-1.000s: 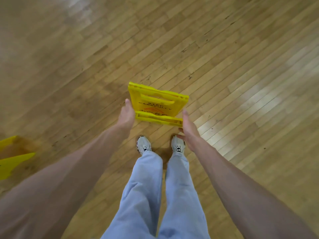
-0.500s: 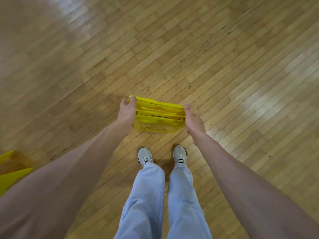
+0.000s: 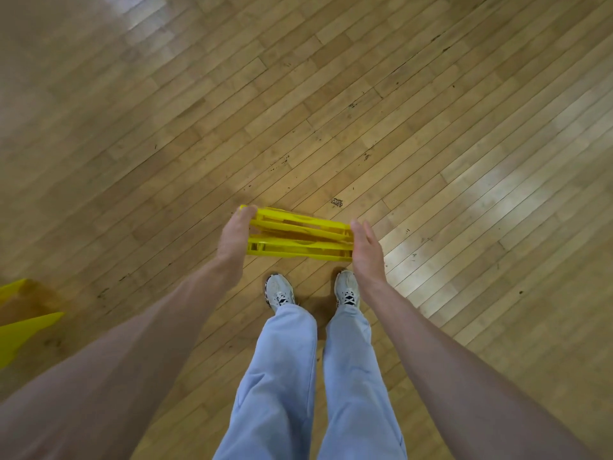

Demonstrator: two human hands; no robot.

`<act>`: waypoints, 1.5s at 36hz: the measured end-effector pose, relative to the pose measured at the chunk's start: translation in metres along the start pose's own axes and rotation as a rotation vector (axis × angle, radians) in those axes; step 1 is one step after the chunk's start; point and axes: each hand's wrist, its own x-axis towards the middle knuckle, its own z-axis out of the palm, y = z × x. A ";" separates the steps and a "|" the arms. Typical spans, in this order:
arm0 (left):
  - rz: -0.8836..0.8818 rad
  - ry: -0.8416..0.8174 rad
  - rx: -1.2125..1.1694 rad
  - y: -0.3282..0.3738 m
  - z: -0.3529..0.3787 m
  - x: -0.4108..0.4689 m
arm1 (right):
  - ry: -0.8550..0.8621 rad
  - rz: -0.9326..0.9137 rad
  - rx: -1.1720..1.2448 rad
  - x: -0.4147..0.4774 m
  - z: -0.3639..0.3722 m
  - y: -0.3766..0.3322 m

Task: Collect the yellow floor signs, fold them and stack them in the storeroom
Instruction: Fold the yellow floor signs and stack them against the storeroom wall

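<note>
Scuffed wood-strip floor (image 3: 365,94) fills the view. Second yellow plastic sign (image 3: 23,333) sits at the floor's left edge, not yet collected. Yellow plastic folding floor sign (image 3: 298,234) is ahead of the white shoes (image 3: 280,292), between both hands. It was splayed a second ago; its panels are now nearly together with a narrow gap left. Left hand (image 3: 234,240) curls its fingers over the left end. Right hand (image 3: 366,257) presses flat, fingers straight, on the right end. Fold looks almost done, carrying likely next.

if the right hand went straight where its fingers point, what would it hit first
Likely the wooden floor beyond: the right hand lies flat against the end of the yellow floor sign, fingers pointing past it. Depth is unclear.
</note>
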 end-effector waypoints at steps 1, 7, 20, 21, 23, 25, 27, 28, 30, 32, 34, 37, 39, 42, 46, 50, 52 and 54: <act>0.017 -0.005 -0.018 -0.006 0.000 -0.003 | -0.016 0.011 0.024 -0.003 0.001 0.002; 0.028 0.011 -0.155 -0.018 -0.001 -0.012 | -0.044 0.018 0.037 -0.002 0.004 -0.002; -0.047 0.152 -0.381 -0.025 -0.009 -0.068 | -0.190 -0.037 -0.093 -0.040 -0.006 -0.046; -0.046 0.165 -0.405 -0.021 -0.009 -0.077 | -0.208 -0.044 -0.110 -0.046 -0.008 -0.052; -0.041 0.186 -0.447 -0.014 -0.012 -0.098 | -0.250 -0.055 -0.154 -0.059 -0.012 -0.065; -0.026 0.214 -0.490 -0.011 -0.016 -0.120 | -0.290 -0.063 -0.189 -0.072 -0.015 -0.078; 0.005 0.249 -0.523 -0.007 -0.023 -0.147 | -0.319 -0.092 -0.227 -0.090 -0.017 -0.092; 0.021 0.258 -0.539 -0.006 -0.026 -0.158 | -0.325 -0.108 -0.249 -0.098 -0.017 -0.098; 0.035 0.293 -0.571 -0.007 -0.032 -0.181 | -0.359 -0.137 -0.292 -0.115 -0.016 -0.108; 0.033 0.317 -0.620 -0.009 -0.038 -0.204 | -0.397 -0.156 -0.325 -0.130 -0.015 -0.116; 0.032 0.352 -0.665 -0.013 -0.046 -0.227 | -0.445 -0.181 -0.357 -0.149 -0.011 -0.125; 0.117 0.408 -0.728 -0.017 -0.055 -0.265 | -0.512 -0.214 -0.394 -0.179 0.001 -0.136; 0.157 0.441 -0.796 -0.025 -0.061 -0.281 | -0.538 -0.254 -0.431 -0.202 0.011 -0.141; 0.227 0.500 -0.902 -0.038 -0.074 -0.313 | -0.607 -0.294 -0.470 -0.238 0.030 -0.143; 0.311 0.566 -0.987 -0.065 -0.103 -0.354 | -0.674 -0.334 -0.556 -0.287 0.056 -0.137; 0.362 0.622 -1.085 -0.105 -0.131 -0.396 | -0.763 -0.358 -0.607 -0.346 0.076 -0.112; 0.369 0.657 -1.121 -0.131 -0.146 -0.417 | -0.814 -0.400 -0.640 -0.379 0.084 -0.096; 0.393 0.684 -1.159 -0.159 -0.160 -0.444 | -0.843 -0.439 -0.681 -0.412 0.091 -0.073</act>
